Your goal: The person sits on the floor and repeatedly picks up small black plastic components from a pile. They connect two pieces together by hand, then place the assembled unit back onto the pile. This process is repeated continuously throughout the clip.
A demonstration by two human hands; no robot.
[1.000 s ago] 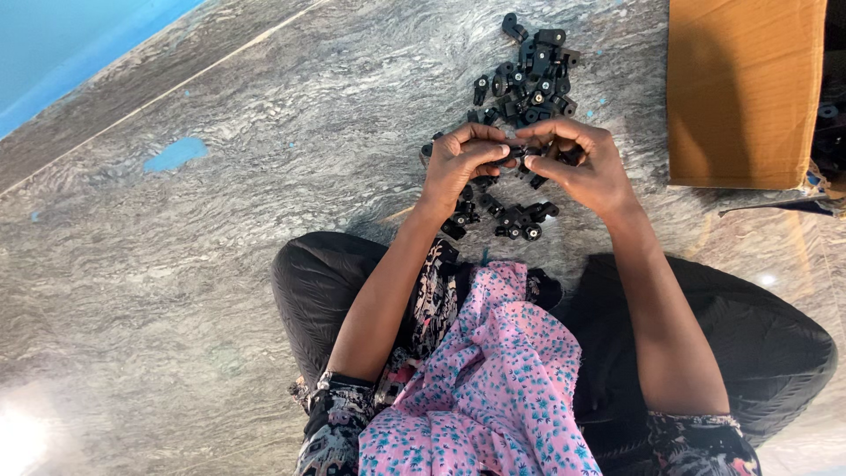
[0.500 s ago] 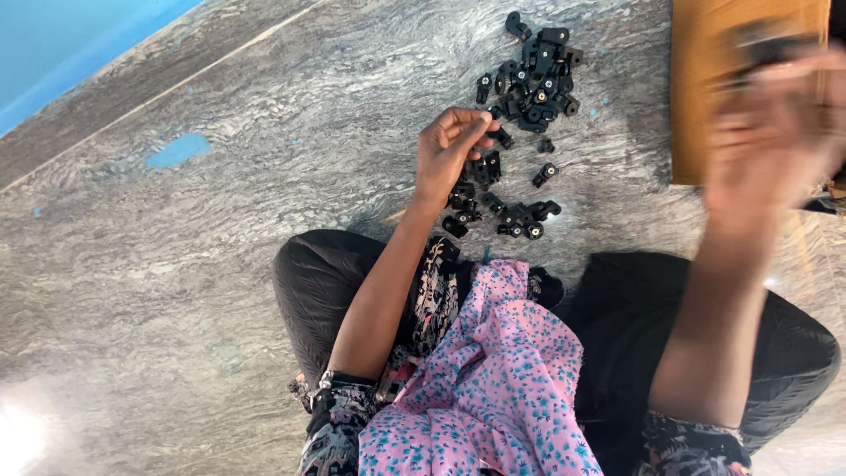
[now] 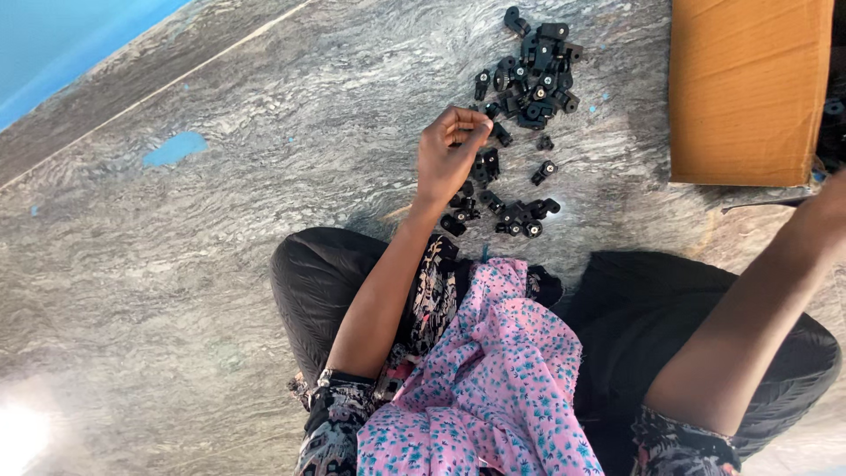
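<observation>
My left hand (image 3: pixel 448 157) hovers over the grey marbled floor (image 3: pixel 220 264) with its fingertips pinched together; I see nothing between them. It sits among small black plastic parts: a dense pile (image 3: pixel 538 75) lies just beyond it to the right, and a looser scatter (image 3: pixel 520 216) lies nearer my knees. Only my right forearm (image 3: pixel 749 317) shows, stretched up to the right edge of the view. The right hand itself is out of frame, beside the brown cardboard box (image 3: pixel 745 88).
I sit cross-legged in dark trousers with a pink flowered cloth (image 3: pixel 493 388) in my lap. A blue paint patch (image 3: pixel 176 148) marks the floor at left, and a blue wall (image 3: pixel 62 44) runs along the top left corner.
Both hands were together over the parts a second ago. My right hand then swung away to the right toward the box and left the view. The left hand stayed and drew its fingers together.
</observation>
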